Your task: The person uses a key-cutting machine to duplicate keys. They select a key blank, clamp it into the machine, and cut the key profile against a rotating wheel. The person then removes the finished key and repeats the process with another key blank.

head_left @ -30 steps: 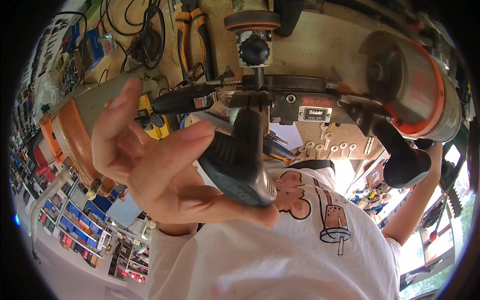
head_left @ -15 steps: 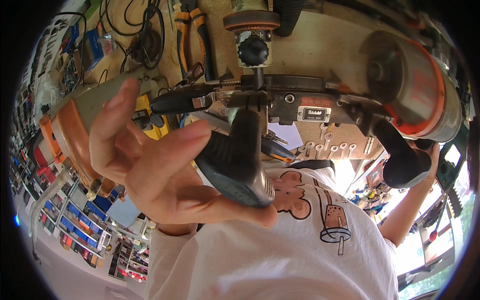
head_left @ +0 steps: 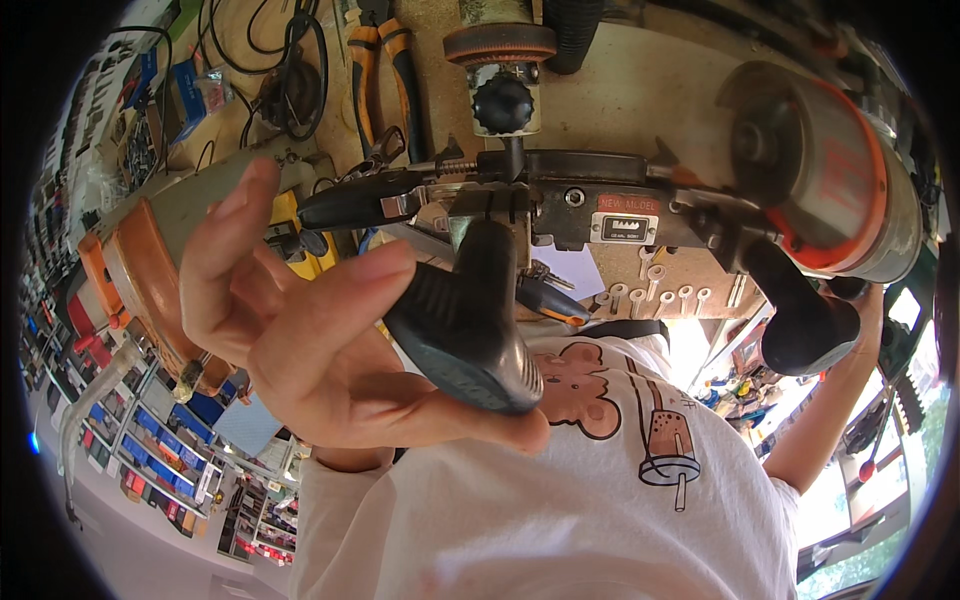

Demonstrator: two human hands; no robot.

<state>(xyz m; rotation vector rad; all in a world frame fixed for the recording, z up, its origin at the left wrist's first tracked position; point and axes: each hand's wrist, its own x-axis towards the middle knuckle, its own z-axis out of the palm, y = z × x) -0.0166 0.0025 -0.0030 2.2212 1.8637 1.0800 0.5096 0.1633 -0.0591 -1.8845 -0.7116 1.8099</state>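
The left hand [head_left: 310, 340] is pinching a T-shaped handle [head_left: 465, 345] between digits at its left side and underside, its other fingers spreading loosely. The handle is sitting just right of that palm, its matte black body showing ridges and worn, shiny corners, its stem pointing toward the clamp block [head_left: 490, 215]. The right hand [head_left: 870, 305] is mostly hiding behind a black lever grip [head_left: 812, 332], so I cannot tell how it is closing. The blurred motor housing [head_left: 835, 170] is standing above it, and the cutout behind the left fingers is hard to make out. A steel bar [head_left: 590, 195] is running crosswise between the hands; below it, a gap is opening from handle to lever grip, the shirt [head_left: 570, 490] bordering it.
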